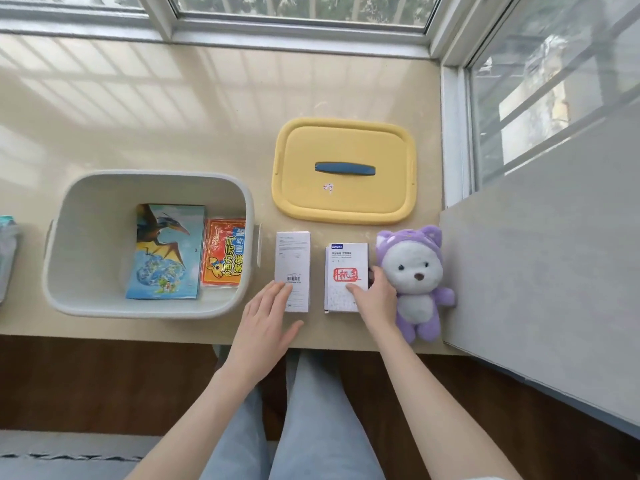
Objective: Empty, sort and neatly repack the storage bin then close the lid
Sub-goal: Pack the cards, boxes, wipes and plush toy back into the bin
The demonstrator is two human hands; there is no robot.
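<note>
While both forearms reach forward over the lap, each hand sits on one white box at the near edge of the sill [166, 109].

left hand [263, 317]: palm down, fingers straight and slightly spread, fingertips resting on the lower end of the barcode box [294, 258]. Flat contact only, no grip.

right hand [375, 294]: thumb lies on top of the red-stamp box [346, 265] and the fingers curl round its right edge, so it holds that box. Wrist comes in from the right, knuckles just beside the purple plush bear [415, 278].

Both boxes lie flat, side by side with a gap, between the storage bin [152, 176] and the bear.

Bin stands open at left. Inside, a dinosaur book [166, 251] lies flat with a red packet [223, 256] just right of it; touching or not, can't tell.

yellow lid [343, 202], blue handle [344, 168] up, lies on the sill behind the boxes, off the bin.
</note>
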